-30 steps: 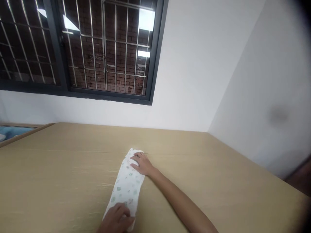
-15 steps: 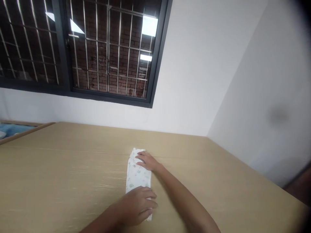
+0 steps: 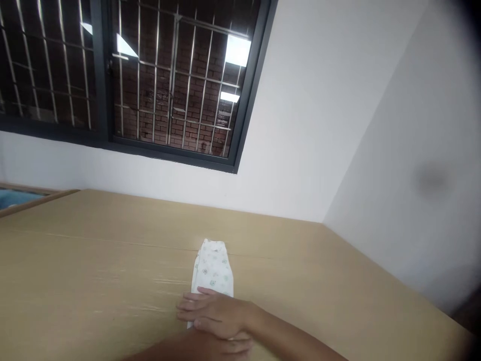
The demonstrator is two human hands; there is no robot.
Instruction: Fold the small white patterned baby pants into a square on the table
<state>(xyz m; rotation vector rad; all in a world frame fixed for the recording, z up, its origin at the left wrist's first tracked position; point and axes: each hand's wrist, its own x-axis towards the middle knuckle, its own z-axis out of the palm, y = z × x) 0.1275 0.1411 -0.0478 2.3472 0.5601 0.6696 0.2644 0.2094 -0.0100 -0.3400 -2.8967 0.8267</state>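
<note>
A white folded cloth garment (image 3: 212,268) with small green and brownish prints lies lengthwise on the tan tabletop. My right hand (image 3: 214,312) rests flat across its nearer part, palm down, fingers stretched to the left. At the bottom edge of the view is my left hand (image 3: 216,346), close below the right and partly covered by it. Its visible fingers point right, stretched out over the near end of the cloth. The near end is hidden under both hands. Neither hand visibly grips the fabric.
The broad tan tabletop (image 3: 112,281) has a thin seam across it and meets white walls (image 3: 300,125) at the back and right. A dark-framed window (image 3: 169,90) with metal bars is above. A wood-edged tray-like area with blue material (image 3: 15,197) sits at far left.
My right hand has slid from the far end of the cloth toward me. My left hand has moved lower, partly out of view. The camera view has shifted slightly.
</note>
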